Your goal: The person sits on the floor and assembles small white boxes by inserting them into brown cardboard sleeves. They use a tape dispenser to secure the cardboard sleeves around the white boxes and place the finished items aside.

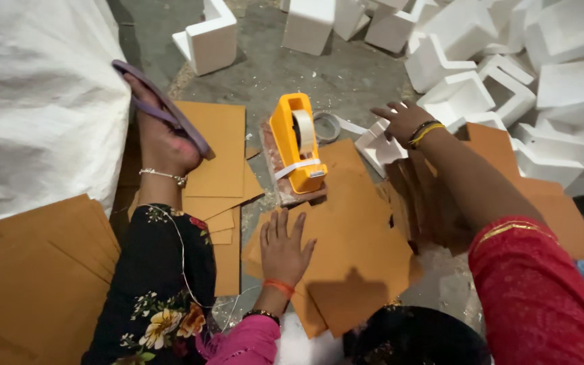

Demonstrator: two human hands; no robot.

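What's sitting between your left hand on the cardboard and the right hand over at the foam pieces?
In the head view, brown cardboard sheets span the stretch between the left hand and the right hand; the orange tape dispenser stands just beside that line.

Pink and red sleeves, wrist bangles, perhaps thread.

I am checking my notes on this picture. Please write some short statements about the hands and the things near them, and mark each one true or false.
1. The left hand lies flat on brown cardboard sheets. True.
2. The right hand holds the tape dispenser. False: it reaches to a white foam piece.
3. The tape dispenser is orange. True.
4. The foam pieces are black. False: they are white.
5. A foot wears a purple sandal. True.
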